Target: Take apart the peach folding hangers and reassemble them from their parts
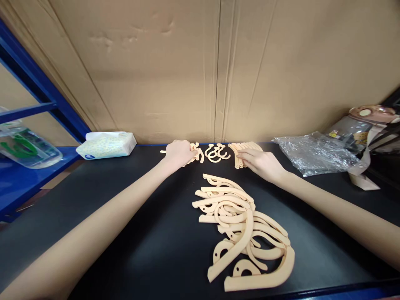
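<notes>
At the back of the black table, my left hand (178,156) is closed over a small pile of beige plastic pieces (196,151); its fingertips are partly hidden among them. Further right, my right hand (261,163) reaches to a row of beige curved hanger arms (236,156), fingers pinched together at one of them. Between the hands lie several loose beige hooks (215,153). Nearer to me spreads a heap of folding hanger parts (240,227), curved arms with small rounded pieces overlapping.
A tissue pack (106,145) lies back left, near a blue metal frame (59,108) and a clear bottle (28,146) with liquid. Crumpled clear plastic (315,153) and a transparent bottle with a pinkish lid (353,127) are at right. Cardboard (175,75) stands behind the table (134,241).
</notes>
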Demonstrator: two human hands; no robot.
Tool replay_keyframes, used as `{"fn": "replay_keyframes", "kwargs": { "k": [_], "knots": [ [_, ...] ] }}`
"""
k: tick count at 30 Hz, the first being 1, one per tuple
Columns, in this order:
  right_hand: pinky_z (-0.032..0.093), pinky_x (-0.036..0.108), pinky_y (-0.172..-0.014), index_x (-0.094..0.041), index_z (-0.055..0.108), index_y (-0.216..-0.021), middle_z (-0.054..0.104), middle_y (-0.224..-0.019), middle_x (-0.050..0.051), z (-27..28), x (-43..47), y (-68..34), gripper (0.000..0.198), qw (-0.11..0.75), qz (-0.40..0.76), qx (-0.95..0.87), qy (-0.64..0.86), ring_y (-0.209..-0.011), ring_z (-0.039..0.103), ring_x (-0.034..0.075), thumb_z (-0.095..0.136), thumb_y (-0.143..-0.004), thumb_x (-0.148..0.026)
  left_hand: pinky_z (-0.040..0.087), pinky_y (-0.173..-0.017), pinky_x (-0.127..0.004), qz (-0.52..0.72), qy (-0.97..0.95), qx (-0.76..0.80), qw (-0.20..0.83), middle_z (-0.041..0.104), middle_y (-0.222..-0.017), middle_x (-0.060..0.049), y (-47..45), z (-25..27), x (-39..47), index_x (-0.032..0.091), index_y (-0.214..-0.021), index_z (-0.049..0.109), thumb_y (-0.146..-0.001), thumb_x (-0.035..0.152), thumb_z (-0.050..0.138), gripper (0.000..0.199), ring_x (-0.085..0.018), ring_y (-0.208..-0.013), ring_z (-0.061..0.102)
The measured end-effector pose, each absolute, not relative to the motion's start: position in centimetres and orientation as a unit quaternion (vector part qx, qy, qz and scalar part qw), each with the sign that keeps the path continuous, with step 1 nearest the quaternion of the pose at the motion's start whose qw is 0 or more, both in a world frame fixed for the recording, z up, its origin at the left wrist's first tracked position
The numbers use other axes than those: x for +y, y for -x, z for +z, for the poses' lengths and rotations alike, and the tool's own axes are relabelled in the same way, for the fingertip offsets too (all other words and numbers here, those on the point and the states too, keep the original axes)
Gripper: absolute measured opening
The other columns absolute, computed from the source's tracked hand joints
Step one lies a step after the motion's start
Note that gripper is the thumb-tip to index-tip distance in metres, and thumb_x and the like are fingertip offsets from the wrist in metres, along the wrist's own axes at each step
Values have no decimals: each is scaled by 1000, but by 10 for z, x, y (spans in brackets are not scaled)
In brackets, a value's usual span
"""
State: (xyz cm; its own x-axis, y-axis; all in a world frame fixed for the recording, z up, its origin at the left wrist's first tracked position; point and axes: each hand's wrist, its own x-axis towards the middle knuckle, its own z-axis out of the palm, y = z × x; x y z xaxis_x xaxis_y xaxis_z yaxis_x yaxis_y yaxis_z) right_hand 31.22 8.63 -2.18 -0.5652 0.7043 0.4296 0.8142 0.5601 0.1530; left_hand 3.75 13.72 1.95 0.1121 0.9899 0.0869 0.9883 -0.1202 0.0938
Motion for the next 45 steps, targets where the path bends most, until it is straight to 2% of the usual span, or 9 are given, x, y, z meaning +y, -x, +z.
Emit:
{"fn": "replay_keyframes", "kwargs": {
  "k": [7, 15, 19, 25, 31, 36, 40, 42, 45],
  "knots": [
    [54, 29, -75, -18, 67, -108, 69, -115, 8, -25, 92, -309, 34, 155, -146, -868, 449, -97, 67, 19, 42, -87, -7, 45, -74, -37, 56, -734, 677, 8, 70, -99, -17, -37, 28, 130, 16, -95, 67, -81, 44, 54, 34, -33, -95, 64],
    [55, 31, -74, -19, 66, -110, 68, -116, 8, -18, 86, -304, 34, 170, -149, -859, 459, -100, 66, 21, 42, -88, -9, 44, -72, -35, 26, -721, 692, 14, 71, -98, -18, -39, 35, 126, 16, -88, 69, -78, 32, 57, 22, -32, -94, 65],
    [54, 33, -79, -18, 68, -104, 67, -116, 8, -13, 73, -297, 28, 175, -156, -868, 437, -103, 64, 21, 42, -92, -15, 44, -69, -34, 9, -721, 693, 16, 72, -90, -18, -40, 35, 127, 14, -82, 71, -75, 26, 58, 19, -33, -91, 66],
    [52, 36, -81, -18, 68, -100, 67, -111, 9, -8, 60, -293, 28, 194, -169, -871, 418, -98, 64, 22, 41, -94, -19, 45, -70, -35, 22, -726, 688, -3, 71, -93, -20, -41, 37, 124, 12, -90, 71, -80, 30, 50, 30, -34, -93, 66],
    [51, 36, -82, -19, 68, -97, 67, -109, 8, -3, 52, -294, 26, 216, -144, -874, 410, -97, 63, 22, 43, -94, -20, 44, -77, -36, 37, -752, 658, -20, 70, -93, -17, -48, 39, 130, 15, -93, 70, -85, 41, 48, 35, -34, -99, 63],
    [49, 32, -76, -19, 68, -98, 67, -92, 5, 8, 31, -280, 27, 197, -38, -894, 401, -86, 62, 18, 44, -96, -32, 43, -84, -34, 24, -805, 593, 15, 64, -112, -13, -40, 36, 130, 18, -107, 61, -73, 60, 60, 54, -32, -107, 57],
    [45, 29, -66, -20, 69, -96, 63, -81, 3, 11, 15, -266, 34, 168, -4, -908, 384, -75, 59, 17, 50, -91, -48, 41, -85, -34, 23, -825, 563, 43, 60, -113, -12, -31, 30, 128, 19, -109, 59, -71, 53, 64, 51, -31, -104, 57],
    [44, 29, -66, -19, 70, -94, 60, -78, 3, 9, 12, -264, 35, 163, -12, -912, 376, -73, 57, 16, 50, -91, -47, 41, -83, -33, 33, -824, 563, 57, 61, -110, -11, -27, 27, 129, 20, -109, 58, -73, 48, 64, 46, -29, -102, 58],
    [43, 28, -66, -20, 71, -91, 60, -78, 2, 5, 12, -263, 33, 164, -9, -912, 377, -73, 57, 15, 48, -94, -43, 42, -76, -31, 55, -815, 570, 85, 64, -103, -9, -23, 25, 134, 21, -106, 58, -67, 45, 69, 47, -28, -98, 60]
  ]
}}
